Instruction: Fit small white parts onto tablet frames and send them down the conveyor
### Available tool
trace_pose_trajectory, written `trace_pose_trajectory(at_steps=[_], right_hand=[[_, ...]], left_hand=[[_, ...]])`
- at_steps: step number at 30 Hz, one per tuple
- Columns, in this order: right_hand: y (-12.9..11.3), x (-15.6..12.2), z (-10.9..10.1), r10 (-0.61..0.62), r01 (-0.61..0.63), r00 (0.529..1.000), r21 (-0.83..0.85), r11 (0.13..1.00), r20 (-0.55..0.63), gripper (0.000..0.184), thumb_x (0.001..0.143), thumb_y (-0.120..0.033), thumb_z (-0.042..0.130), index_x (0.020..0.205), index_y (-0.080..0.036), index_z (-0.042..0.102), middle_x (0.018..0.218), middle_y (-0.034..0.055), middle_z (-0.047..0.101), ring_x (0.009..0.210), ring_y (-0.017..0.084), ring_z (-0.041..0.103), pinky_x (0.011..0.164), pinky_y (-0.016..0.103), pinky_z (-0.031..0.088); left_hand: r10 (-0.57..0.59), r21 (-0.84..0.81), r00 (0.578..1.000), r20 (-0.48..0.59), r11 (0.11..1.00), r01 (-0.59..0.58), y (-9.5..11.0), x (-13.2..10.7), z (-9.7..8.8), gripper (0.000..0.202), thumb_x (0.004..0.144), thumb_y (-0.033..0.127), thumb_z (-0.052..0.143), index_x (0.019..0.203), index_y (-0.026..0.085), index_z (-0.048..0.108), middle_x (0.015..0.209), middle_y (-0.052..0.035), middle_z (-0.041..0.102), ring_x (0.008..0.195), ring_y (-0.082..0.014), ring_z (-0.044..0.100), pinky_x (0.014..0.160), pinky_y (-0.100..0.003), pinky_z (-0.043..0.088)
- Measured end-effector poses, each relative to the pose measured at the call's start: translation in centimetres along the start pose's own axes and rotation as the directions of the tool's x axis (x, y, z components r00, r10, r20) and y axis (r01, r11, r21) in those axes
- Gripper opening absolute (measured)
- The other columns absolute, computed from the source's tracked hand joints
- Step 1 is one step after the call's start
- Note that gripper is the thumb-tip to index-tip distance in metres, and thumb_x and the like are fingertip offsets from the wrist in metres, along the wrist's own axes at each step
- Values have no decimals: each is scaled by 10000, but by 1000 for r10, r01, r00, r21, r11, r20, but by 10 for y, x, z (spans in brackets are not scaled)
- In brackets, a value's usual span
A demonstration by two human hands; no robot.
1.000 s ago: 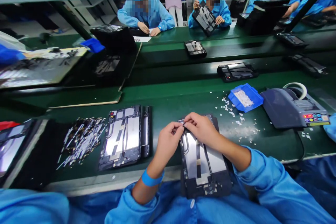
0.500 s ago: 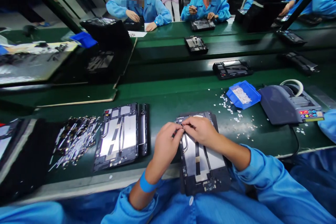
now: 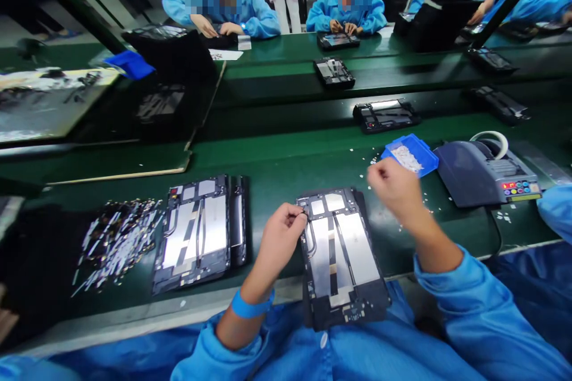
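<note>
An open tablet frame (image 3: 339,256) with silver plates lies in front of me, its near end hanging over the bench edge onto my lap. My left hand (image 3: 281,238) rests on its upper left corner, fingers pinched on a small part there. My right hand (image 3: 395,187) hovers above the bench to the right of the frame, fingers curled closed on a tiny white scrap, near the blue tray (image 3: 411,155) of small white pieces.
A second tablet frame (image 3: 199,232) lies to the left, beside a heap of thin strips (image 3: 116,241). A grey tape dispenser (image 3: 487,172) stands at the right. More frames (image 3: 384,114) ride the green belt. Other workers in blue sit across.
My right hand has left the frame's top corner and swung up and right toward the blue tray. My left hand stays pinched at the corner. The view has tilted slightly.
</note>
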State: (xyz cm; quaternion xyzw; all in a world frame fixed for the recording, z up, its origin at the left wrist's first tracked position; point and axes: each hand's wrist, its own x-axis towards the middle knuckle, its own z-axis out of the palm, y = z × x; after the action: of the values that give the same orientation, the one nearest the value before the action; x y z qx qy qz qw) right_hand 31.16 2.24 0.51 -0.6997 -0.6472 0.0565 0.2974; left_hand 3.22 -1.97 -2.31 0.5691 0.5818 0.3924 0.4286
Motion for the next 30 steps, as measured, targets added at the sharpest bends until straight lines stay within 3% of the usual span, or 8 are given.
trace_pose_trajectory(at_steps=[3,5,9,13,16,24,27,30], right_hand=[[60,31,-31,266,-270,962,-330,905,-59,209,928,-315,584,883,-160,718,838,142,729,787,272,653,691,335,400],[75,36,-37,259,-258,964,-406,877,-53,207,929,-293,591,942,-143,734,903,175,733,859,302,656,722,356,415],[20,-1,-6,-170,177,984,-148,973,60,187,976,-239,557,981,-188,737,995,123,748,948,263,656,830,358,453],[-63,-43,43,-487,466,842,144,873,232,193,1018,-236,565,918,-203,727,906,56,747,893,209,654,867,335,453],[-87,-54,63,-507,487,817,145,862,274,198,1018,-239,578,892,-184,719,891,65,739,866,203,646,858,331,446],[-93,-51,65,-430,422,853,96,902,294,149,886,-128,601,772,-190,674,792,55,709,773,199,616,755,308,410],[-94,-44,65,-446,418,838,156,895,315,158,828,-88,597,723,-197,640,738,33,686,734,182,591,735,293,395],[-67,-23,48,-393,362,887,161,918,245,142,794,-85,589,717,-197,629,753,34,682,752,182,589,729,287,388]], left_hand=[[-101,-186,995,-6,978,98,-8,8,0,155,792,331,684,784,206,592,846,-22,709,811,-184,666,755,-294,495],[-123,-243,992,-19,963,115,-12,11,2,185,751,319,716,783,208,572,864,-24,717,828,-183,679,768,-292,500],[-128,-280,990,-51,954,109,-11,10,5,212,721,291,730,790,217,543,883,-22,723,842,-178,690,779,-290,509],[-97,-218,992,-80,973,77,-9,6,6,182,742,294,711,799,219,555,879,-27,726,803,-172,680,747,-292,516],[-42,-115,991,-129,993,27,-6,0,6,124,759,286,684,790,216,587,869,-32,729,799,-185,689,745,-308,531],[202,164,969,-140,970,-179,3,-13,5,68,840,223,635,785,228,675,839,-16,756,813,-189,702,753,-309,526],[143,103,986,-88,986,-134,-2,-9,4,59,817,230,653,760,225,666,839,-20,756,823,-194,707,756,-309,527],[13,-20,997,-75,1000,-14,-9,-3,1,82,790,280,695,770,215,649,872,-33,754,826,-197,705,746,-307,529]])
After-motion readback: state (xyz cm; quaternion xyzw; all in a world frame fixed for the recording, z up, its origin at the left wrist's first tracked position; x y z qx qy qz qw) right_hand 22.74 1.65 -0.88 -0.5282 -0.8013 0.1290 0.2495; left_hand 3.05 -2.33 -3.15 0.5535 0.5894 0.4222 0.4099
